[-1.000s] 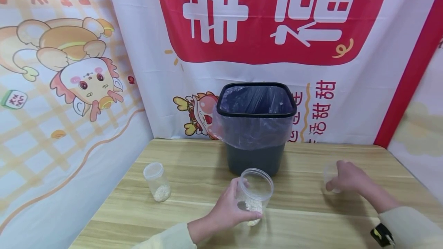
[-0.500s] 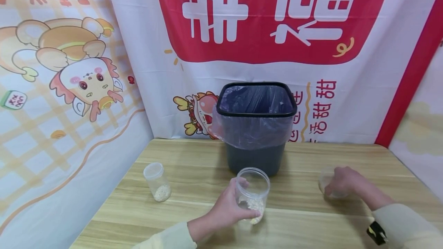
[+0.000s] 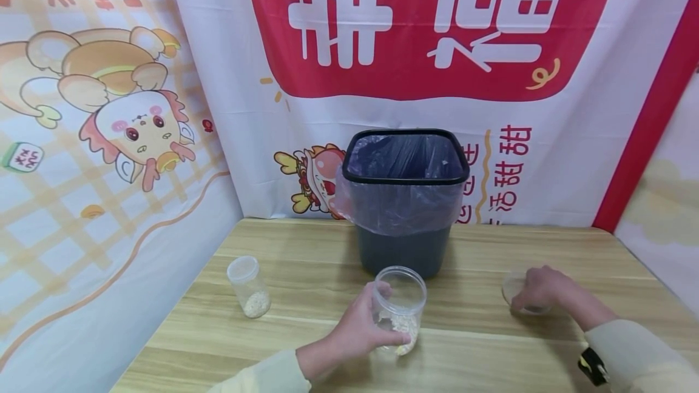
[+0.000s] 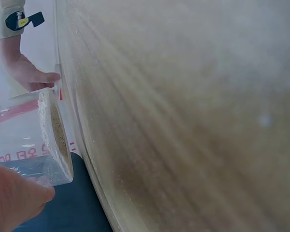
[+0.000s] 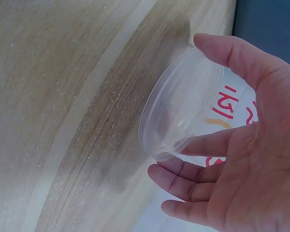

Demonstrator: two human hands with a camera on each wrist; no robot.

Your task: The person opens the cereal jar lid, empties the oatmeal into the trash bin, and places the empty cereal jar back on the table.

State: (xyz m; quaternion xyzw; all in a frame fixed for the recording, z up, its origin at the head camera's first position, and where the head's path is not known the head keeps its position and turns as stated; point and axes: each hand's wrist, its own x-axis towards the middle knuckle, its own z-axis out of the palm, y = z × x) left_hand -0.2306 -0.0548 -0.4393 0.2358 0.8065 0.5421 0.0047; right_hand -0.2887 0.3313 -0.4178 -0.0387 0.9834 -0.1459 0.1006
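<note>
Across the back, a printed white cloth [image 3: 251, 108] with a red panel and large white characters. In front of it, a wood-grain table [image 3: 306, 259]. Toward the table's far edge, a dark bin [image 3: 401, 253], upright, with a translucent purplish liner [image 3: 404, 208] folded over the rim. Nearer, the left hand [image 3: 363, 326], thumb and fingers curved around an open clear jar [image 4: 29, 135], spread to the width of its wall; jar mouth up, just in front of the bin, base close to the tabletop, contact unclear. Well off to the side, the right hand [image 3: 546, 290], thumb and nearest fingers spread to opposite edges of a clear round lid [image 5: 169, 101], pinching it low over the wood, little finger free. Near the table's left edge, a smaller capped jar [image 3: 248, 287], upright. On the right sleeve, a black device [image 3: 592, 366]. Smallest, off-white flakes [image 3: 256, 305] at the bottom of both jars.
</note>
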